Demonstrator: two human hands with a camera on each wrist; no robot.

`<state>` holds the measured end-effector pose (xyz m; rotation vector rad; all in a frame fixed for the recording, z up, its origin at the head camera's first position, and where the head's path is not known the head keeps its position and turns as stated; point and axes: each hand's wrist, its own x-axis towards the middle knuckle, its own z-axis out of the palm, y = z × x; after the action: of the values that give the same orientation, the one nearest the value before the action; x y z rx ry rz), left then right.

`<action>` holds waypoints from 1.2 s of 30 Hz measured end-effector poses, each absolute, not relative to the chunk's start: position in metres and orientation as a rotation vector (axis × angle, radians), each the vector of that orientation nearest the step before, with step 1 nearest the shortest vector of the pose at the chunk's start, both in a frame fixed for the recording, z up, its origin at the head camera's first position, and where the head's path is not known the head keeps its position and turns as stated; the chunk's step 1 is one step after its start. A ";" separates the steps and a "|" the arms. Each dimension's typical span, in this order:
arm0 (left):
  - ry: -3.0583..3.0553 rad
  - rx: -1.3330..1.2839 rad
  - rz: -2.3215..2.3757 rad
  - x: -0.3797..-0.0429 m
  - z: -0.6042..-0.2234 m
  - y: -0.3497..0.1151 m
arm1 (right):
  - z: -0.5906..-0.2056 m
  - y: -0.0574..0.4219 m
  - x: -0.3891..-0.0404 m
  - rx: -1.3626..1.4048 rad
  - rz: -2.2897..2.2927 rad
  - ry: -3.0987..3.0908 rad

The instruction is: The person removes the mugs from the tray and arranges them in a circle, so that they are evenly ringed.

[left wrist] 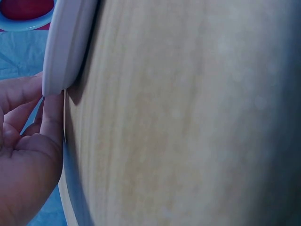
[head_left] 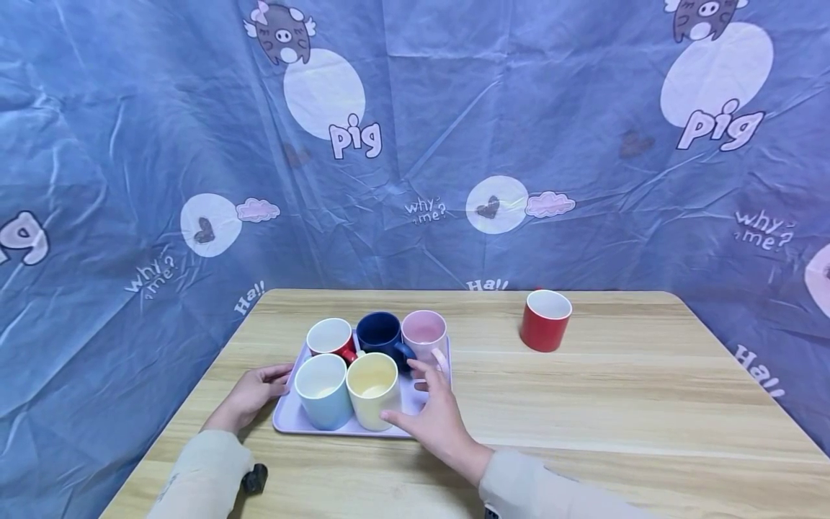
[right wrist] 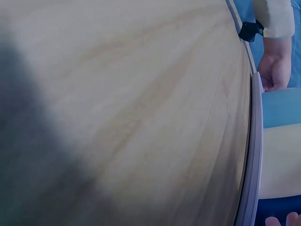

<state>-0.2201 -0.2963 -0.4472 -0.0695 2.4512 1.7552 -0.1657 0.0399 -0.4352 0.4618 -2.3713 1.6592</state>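
A lilac tray (head_left: 344,430) carries several mugs: a red one (head_left: 349,352), a dark blue one (head_left: 363,346), a pink one (head_left: 424,331), a light blue one (head_left: 327,407) and a yellow one (head_left: 372,407). My left hand (head_left: 249,393) lies at the tray's left side, its extended fingertips touching the edge in the left wrist view. Beside the yellow mug is my right hand (head_left: 434,418), thumb at the mug's lower right and fingers spread toward the dark blue mug's handle. Its fingertips (right wrist: 291,219) show in front of the dark blue mug in the right wrist view.
Another red mug (head_left: 545,328) with a white inside stands on the wooden table (head_left: 622,411), toward the back right. A blue curtain (head_left: 441,144) printed with pigs and words hangs behind and along the sides. Both wrists wear dark devices (head_left: 255,478) near the sleeves.
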 end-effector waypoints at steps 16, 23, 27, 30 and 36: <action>2.446 -0.093 1.759 -0.222 -0.450 -0.298 | -0.451 0.020 -0.174 0.456 1.574 -2.429; 2.444 -0.083 1.757 -0.221 -0.450 -0.298 | -0.452 0.012 -0.175 0.424 1.599 -2.428; 2.439 -0.088 1.762 -0.220 -0.450 -0.297 | -0.453 0.009 -0.176 0.403 1.617 -2.443; 2.441 -0.090 1.757 -0.220 -0.450 -0.297 | -0.453 0.008 -0.176 0.389 1.632 -2.444; 2.450 -0.083 1.747 -0.222 -0.449 -0.299 | -0.453 0.006 -0.176 0.381 1.645 -2.422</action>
<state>-0.2223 -0.2987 -0.4494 -0.0828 2.4503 1.7475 -0.1763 0.0065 -0.4534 0.3805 -2.4220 1.6450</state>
